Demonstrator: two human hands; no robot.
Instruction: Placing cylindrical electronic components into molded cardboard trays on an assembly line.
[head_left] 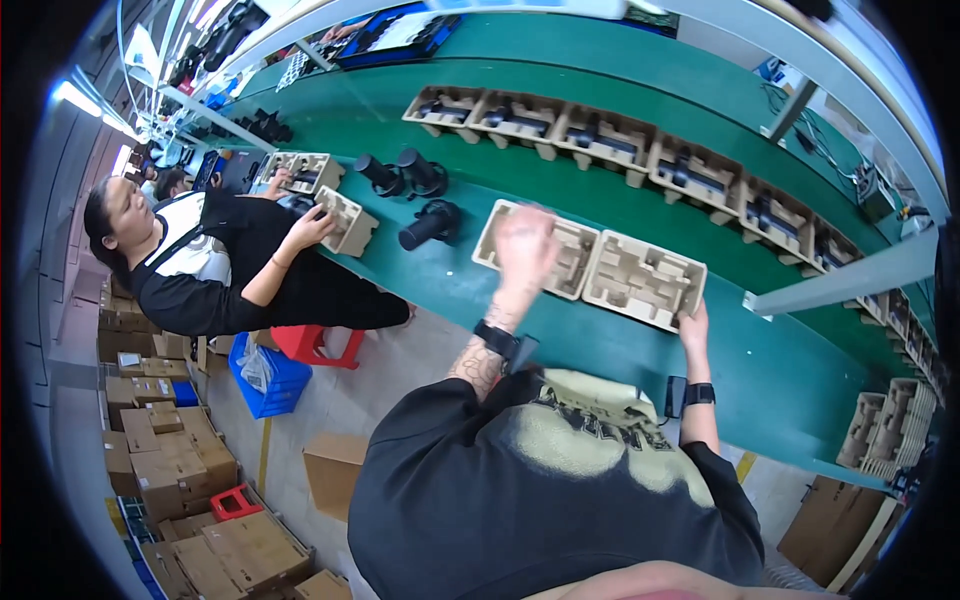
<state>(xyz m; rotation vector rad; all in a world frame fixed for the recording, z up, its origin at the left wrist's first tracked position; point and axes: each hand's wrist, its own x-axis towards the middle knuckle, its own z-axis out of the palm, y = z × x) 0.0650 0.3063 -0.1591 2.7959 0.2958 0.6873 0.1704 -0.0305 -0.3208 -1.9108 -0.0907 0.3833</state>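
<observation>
Dark shirt [450, 490] at workbench's [760, 385] near edge
Right hand [692, 325] grips right tray's [640, 285] corner; left hand [527, 245] blurred over left tray [574, 255], finger state unclear.

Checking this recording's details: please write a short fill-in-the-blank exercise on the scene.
Of the two near beige trays, the left hand is over the ____ one.
The right hand touches the ____ one.
The bench top is ____ in colour.
Beside the blue bin stands a ____ stool.

Missing words: left; right; green; red.
</observation>
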